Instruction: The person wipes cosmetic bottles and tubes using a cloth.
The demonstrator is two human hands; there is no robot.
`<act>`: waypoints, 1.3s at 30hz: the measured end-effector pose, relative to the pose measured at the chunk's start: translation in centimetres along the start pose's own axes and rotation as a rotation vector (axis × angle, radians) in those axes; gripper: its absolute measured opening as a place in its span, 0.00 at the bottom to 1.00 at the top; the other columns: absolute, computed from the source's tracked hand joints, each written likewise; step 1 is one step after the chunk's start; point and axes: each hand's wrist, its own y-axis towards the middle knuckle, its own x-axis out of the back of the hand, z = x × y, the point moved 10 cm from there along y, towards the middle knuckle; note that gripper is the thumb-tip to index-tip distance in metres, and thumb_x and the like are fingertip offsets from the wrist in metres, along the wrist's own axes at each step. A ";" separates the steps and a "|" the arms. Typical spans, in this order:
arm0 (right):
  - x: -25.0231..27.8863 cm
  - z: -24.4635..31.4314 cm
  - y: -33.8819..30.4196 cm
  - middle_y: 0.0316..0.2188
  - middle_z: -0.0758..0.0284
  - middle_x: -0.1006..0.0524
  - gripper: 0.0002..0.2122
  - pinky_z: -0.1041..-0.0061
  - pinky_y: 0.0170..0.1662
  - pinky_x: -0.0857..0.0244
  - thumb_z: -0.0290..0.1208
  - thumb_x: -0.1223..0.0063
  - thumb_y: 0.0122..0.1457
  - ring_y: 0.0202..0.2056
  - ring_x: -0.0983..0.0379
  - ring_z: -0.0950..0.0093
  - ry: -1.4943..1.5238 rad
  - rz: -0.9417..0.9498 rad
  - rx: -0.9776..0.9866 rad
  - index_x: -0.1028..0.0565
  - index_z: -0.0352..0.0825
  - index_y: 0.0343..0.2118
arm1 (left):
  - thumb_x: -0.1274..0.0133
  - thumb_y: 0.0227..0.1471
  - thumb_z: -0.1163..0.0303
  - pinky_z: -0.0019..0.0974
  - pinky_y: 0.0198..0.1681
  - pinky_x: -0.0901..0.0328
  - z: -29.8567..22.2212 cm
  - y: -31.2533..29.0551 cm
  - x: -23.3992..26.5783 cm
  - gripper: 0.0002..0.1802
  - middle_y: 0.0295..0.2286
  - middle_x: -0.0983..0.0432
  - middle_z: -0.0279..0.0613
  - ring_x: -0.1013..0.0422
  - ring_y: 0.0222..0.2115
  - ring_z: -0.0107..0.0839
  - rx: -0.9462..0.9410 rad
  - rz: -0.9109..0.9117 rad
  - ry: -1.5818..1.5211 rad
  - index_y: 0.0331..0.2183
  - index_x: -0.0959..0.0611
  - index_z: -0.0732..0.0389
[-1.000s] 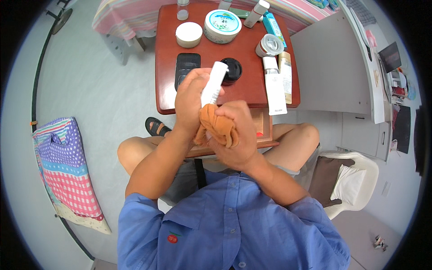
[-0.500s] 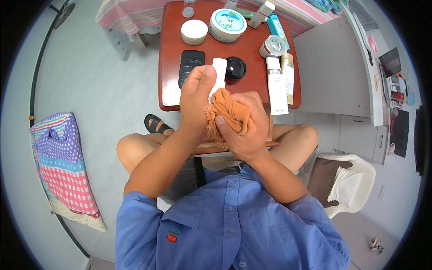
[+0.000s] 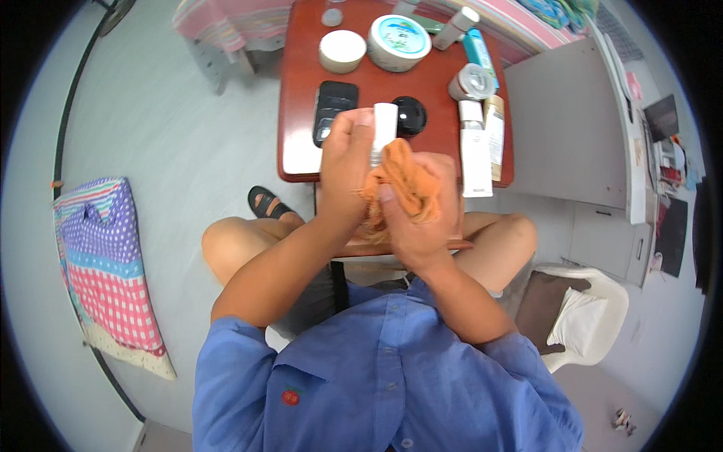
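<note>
My left hand (image 3: 346,162) is closed around a slim white bottle (image 3: 385,124), its thumb pressed along the side and the white end pointing away from me. Bunched in my right hand (image 3: 426,226) is an orange cloth (image 3: 410,181) with a fringed edge, held against the near part of the bottle. The cloth and fingers hide the bottle's lower end. Just beyond my hands, on the red-brown table (image 3: 444,113), lie a black phone-like object (image 3: 334,105) and a round black container (image 3: 410,116).
A cream jar (image 3: 343,52) and a larger green-and-white tub (image 3: 399,44) stand farther back. At the table's right are a clear-lidded jar (image 3: 473,81), a white tube-shaped bottle (image 3: 476,154) and a gold tube (image 3: 494,135). A white chair (image 3: 610,316) stands at my right.
The view has shifted slightly, so the table appears farther right. The orange cloth is bunched differently, and my right hand is blurred by motion. Both hands keep their holds.
</note>
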 end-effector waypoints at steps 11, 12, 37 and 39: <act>0.6 -1.0 0.6 0.46 0.61 0.26 0.17 0.74 0.53 0.34 0.22 0.43 0.61 0.47 0.28 0.75 0.160 -0.089 -0.178 0.31 0.27 0.52 | 0.51 0.65 0.63 0.37 0.37 0.32 -1.7 -0.6 -1.3 0.15 0.28 0.24 0.44 0.28 0.29 0.30 -0.246 0.042 0.196 0.36 0.21 0.67; 0.1 -1.0 -0.4 0.44 0.61 0.27 0.18 0.75 0.52 0.34 0.23 0.40 0.60 0.46 0.28 0.74 0.123 -0.028 -0.149 0.31 0.27 0.51 | 0.51 0.65 0.63 0.36 0.35 0.33 -2.5 -0.1 -0.5 0.16 0.27 0.24 0.42 0.29 0.28 0.27 -0.307 -0.033 0.151 0.35 0.20 0.68; 4.0 -3.9 2.7 0.46 0.62 0.24 0.20 0.76 0.51 0.30 0.26 0.41 0.62 0.46 0.26 0.76 0.535 -0.219 -0.392 0.33 0.27 0.55 | 0.42 0.54 0.72 0.36 0.48 0.33 -3.5 -1.7 -3.7 0.17 0.40 0.24 0.45 0.28 0.42 0.35 -0.394 0.269 0.423 0.47 0.18 0.63; 4.8 -4.4 3.7 0.46 0.62 0.24 0.23 0.78 0.47 0.28 0.31 0.38 0.62 0.45 0.25 0.76 0.663 -0.186 -0.414 0.33 0.27 0.56 | 0.40 0.52 0.73 0.38 0.48 0.33 -4.6 -2.0 -4.6 0.18 0.40 0.24 0.45 0.28 0.41 0.39 -0.493 0.298 0.511 0.46 0.18 0.62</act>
